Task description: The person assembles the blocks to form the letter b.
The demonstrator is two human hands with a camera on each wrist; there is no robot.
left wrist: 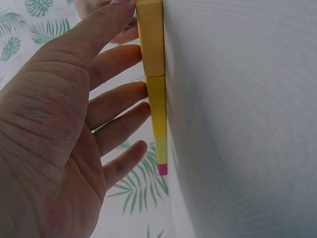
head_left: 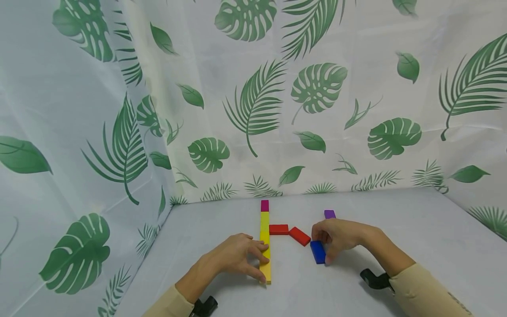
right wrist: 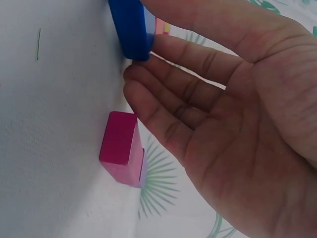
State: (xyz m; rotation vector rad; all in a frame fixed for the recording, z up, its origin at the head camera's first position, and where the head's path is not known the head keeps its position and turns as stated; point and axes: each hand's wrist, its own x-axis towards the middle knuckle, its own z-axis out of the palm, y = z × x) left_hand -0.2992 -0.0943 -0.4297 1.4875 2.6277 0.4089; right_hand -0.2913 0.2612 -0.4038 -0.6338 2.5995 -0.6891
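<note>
In the head view a straight column of blocks lies on the table: a yellow-orange block (left wrist: 152,39) nearest, then a yellow block (left wrist: 157,104), a pale yellow block (head_left: 264,219) and a magenta block (head_left: 265,205) at the far end. My left hand (head_left: 239,255) touches the column with loosely spread fingers, the thumb by its near end. My right hand (head_left: 342,235) pinches a blue block (head_left: 318,252) between thumb and fingers, low at the table. From the column two red blocks, one red block (head_left: 279,229) straight and one red block (head_left: 299,236) slanted, run toward the blue one.
Beyond my right hand a purple block (head_left: 329,214) shows. The right wrist view has a pink block (right wrist: 119,141) near my little finger, with a lavender piece (right wrist: 143,168) behind it. A leaf-printed cloth (head_left: 245,171) hangs behind the white table (head_left: 214,220) and at its sides.
</note>
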